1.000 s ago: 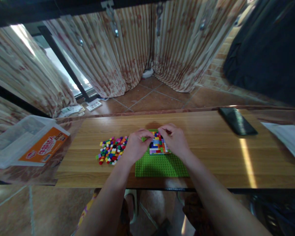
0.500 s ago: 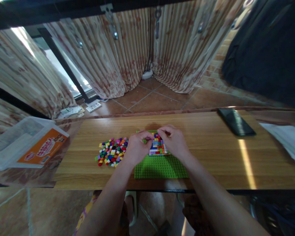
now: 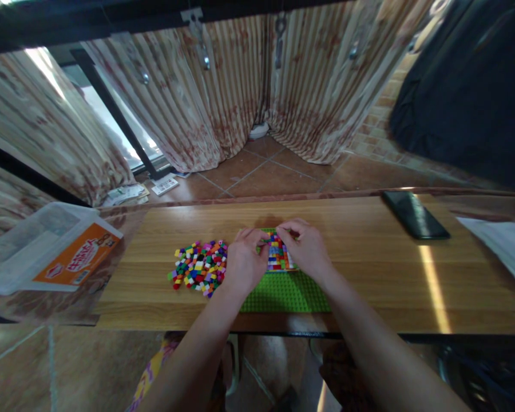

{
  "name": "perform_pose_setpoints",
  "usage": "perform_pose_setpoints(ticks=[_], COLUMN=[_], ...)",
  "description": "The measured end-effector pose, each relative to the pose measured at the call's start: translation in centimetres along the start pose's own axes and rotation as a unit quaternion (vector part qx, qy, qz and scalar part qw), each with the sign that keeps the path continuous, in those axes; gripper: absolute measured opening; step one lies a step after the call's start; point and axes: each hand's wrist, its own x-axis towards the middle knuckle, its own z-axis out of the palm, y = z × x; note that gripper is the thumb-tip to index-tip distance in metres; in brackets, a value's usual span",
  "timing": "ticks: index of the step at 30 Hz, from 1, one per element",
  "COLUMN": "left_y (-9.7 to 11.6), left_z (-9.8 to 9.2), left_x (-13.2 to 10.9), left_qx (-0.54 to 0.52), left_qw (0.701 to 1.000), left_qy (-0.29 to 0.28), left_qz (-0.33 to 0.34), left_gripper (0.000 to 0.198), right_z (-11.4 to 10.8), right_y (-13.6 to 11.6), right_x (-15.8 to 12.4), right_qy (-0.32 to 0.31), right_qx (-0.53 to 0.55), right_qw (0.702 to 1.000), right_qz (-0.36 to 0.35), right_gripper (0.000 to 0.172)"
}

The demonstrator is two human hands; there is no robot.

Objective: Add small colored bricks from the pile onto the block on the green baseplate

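Observation:
A green studded baseplate [image 3: 286, 293] lies on the wooden table, and a block of multicoloured bricks [image 3: 278, 257] stands on its far part. My left hand [image 3: 245, 258] is at the block's left side, fingers curled and pinched; whatever is between the fingertips is too small to make out. On the right side, my right hand [image 3: 305, 247] has thumb and forefinger together at the block's far edge, and any piece in them is hidden. Left of my left hand, a pile of small loose bricks [image 3: 199, 266] is spread on the wood.
A black phone [image 3: 414, 214] and white paper [image 3: 500, 243] lie at the right of the table [image 3: 360, 286]. A clear plastic bin with an orange label [image 3: 77, 254] stands at the left. Curtains hang beyond the tiled floor.
My left hand has turned slightly and come a little nearer the block, now covering more of its left side and of the baseplate. My right hand stays almost the same. The view has shifted slightly.

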Motion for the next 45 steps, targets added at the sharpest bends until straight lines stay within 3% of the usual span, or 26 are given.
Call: perform_pose_setpoints(ticks=[10,21,25,29,34,39,45], left_y=[0.3,0.5,-0.4,-2.7,-5.2,-6.0,-5.3], left_z=[0.2,0.0,-0.7,-2.8,-5.9,-7.5,-8.1], left_x=[-0.3,-0.2,0.1,0.7,0.7,-0.1,-0.7], left_qx=[0.018,0.001,-0.065,-0.104,-0.046,0.017,0.110], left_qw=[1.000,1.000,0.997,0.992,0.988,0.969,0.959], left_qy=[0.005,-0.006,-0.015,-0.020,-0.132,-0.241,-0.259], left_qz=[-0.008,-0.023,-0.038,-0.071,-0.060,-0.055,-0.029], left_gripper=[0.015,0.014,0.016,0.015,0.018,0.012,0.016], right_z=[0.3,0.7,0.8,0.8,0.6,0.4,0.5], right_y=[-0.2,-0.2,-0.4,-0.6,-0.4,-0.1,0.2], right_x=[-0.3,-0.2,-0.2,-0.3,-0.1,-0.2,-0.2], right_qy=[-0.011,-0.018,-0.016,-0.016,-0.033,-0.029,-0.020], right_qx=[-0.022,-0.045,-0.051,-0.062,-0.071,-0.050,-0.049], right_qw=[1.000,0.999,0.999,0.998,0.997,0.998,0.998], right_qz=[-0.011,-0.003,-0.005,-0.002,-0.002,-0.011,-0.021], right_gripper=[0.011,0.010,0.009,0.010,0.013,0.015,0.014])
